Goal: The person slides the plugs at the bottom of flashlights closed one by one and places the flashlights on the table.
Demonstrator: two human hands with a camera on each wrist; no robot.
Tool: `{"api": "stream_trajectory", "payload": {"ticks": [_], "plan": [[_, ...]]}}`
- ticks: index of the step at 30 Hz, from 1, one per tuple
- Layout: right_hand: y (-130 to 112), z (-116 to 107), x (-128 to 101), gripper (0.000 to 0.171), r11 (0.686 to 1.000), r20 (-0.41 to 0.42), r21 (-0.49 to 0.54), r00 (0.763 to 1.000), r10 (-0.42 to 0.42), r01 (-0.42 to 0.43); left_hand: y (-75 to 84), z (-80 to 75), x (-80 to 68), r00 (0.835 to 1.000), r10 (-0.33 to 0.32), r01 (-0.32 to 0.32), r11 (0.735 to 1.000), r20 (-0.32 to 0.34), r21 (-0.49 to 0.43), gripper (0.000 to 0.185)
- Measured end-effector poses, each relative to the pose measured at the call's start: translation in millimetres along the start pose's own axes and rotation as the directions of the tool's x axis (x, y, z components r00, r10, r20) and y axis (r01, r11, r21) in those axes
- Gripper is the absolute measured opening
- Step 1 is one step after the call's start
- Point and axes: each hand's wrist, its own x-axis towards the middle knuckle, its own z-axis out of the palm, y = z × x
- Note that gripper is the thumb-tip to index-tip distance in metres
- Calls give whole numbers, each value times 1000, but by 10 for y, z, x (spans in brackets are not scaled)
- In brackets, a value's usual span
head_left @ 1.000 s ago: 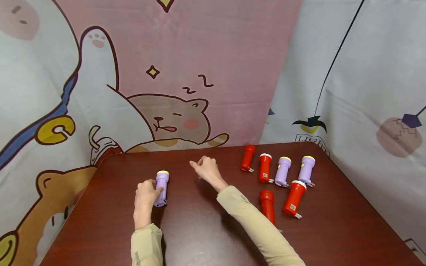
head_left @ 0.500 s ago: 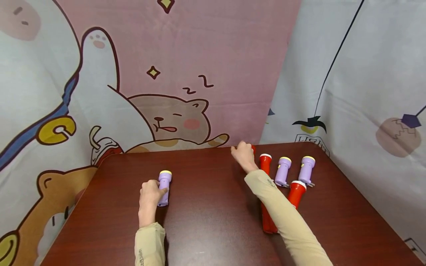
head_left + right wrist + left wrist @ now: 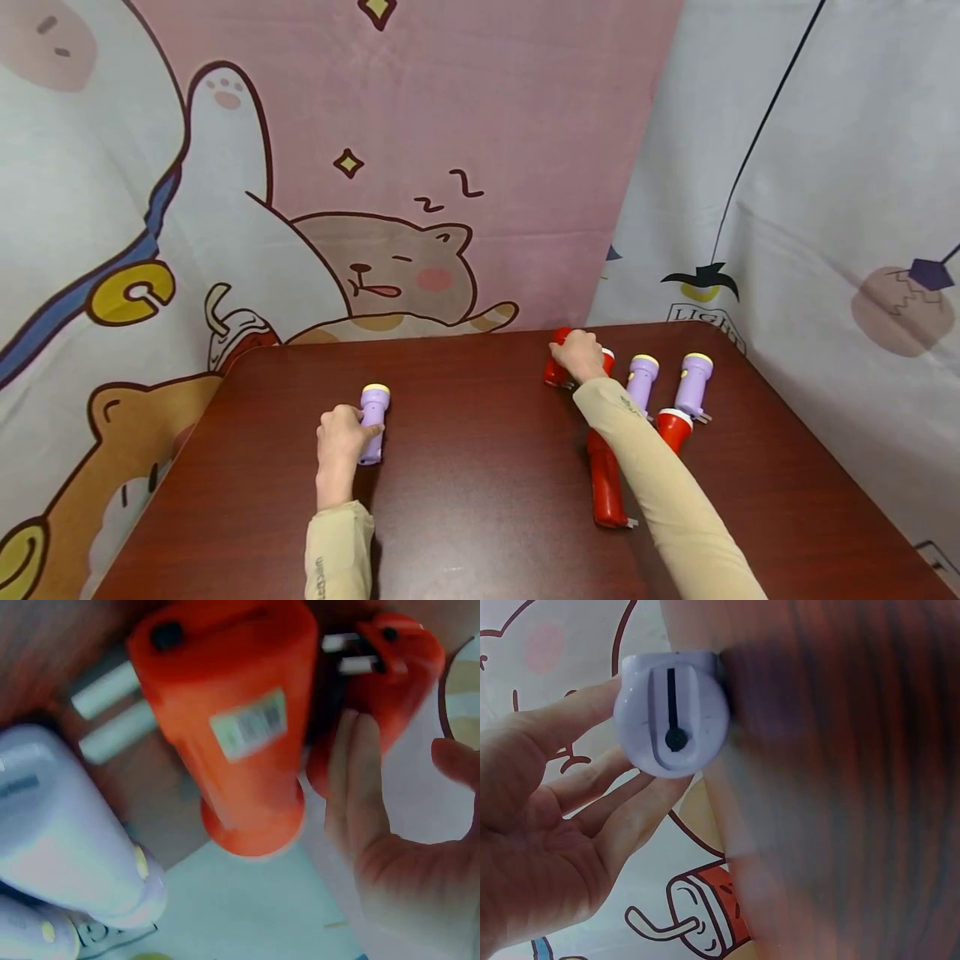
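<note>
So up close you get the butt end of a lavender flashlight (image 3: 671, 712), basically a rounded pale purple cap with a dark slot running down it and a round dot at the bottom of that slot. The left hand (image 3: 547, 847) sits to the left and below it, palm showing, and its fingers (image 3: 641, 806) lie loosely against the flashlight's side and underside rather than wrapped tight around it. To the right it's all dark reddish wood, the bench (image 3: 855, 787), pretty blurry. Behind the hand there's a cartoon printed cloth (image 3: 697, 922) with brown outlines and a red patch.
</note>
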Motion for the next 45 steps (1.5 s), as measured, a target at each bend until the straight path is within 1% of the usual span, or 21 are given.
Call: {"api": "stream_trajectory", "payload": {"ticks": [3,8,12,17,23,27,31,35,38,41,45], "plan": [[23,49,-10,45,1000,45,2,999,-6,6,-6,-5,2,1000,-5,5,1000,2,-3,35],[62,127,20,47,1000,76,21,997,-7,5,0,0,9,1000,-14,14,1000,14,-10,36],[85,125,69,50,1000,131,26,991,3,-7,10,12,12,1000,-21,21,1000,16,-4,36],[125,107,115,46,998,188,60,982,15,-26,15,29,16,999,-40,40,999,25,-2,40],[158,106,160,45,989,222,138,975,17,-49,14,30,15,999,-41,41,999,21,-3,40],[172,117,190,48,986,228,156,973,24,-61,6,25,14,999,-37,36,999,14,2,39],[185,130,211,46,987,224,156,975,14,-50,-2,22,11,999,-46,46,999,21,-5,40],[193,139,201,42,987,194,156,981,7,-38,-1,19,15,999,-44,44,999,20,-9,40],[183,131,175,42,989,149,147,989,-3,-19,5,15,18,999,-32,32,999,13,-9,38],[154,116,152,43,993,89,119,996,-30,19,14,6,15,1000,-28,28,1000,13,-10,37],[89,88,127,45,993,23,103,997,-67,64,17,-2,10,999,-27,27,1000,17,-6,35]]}}
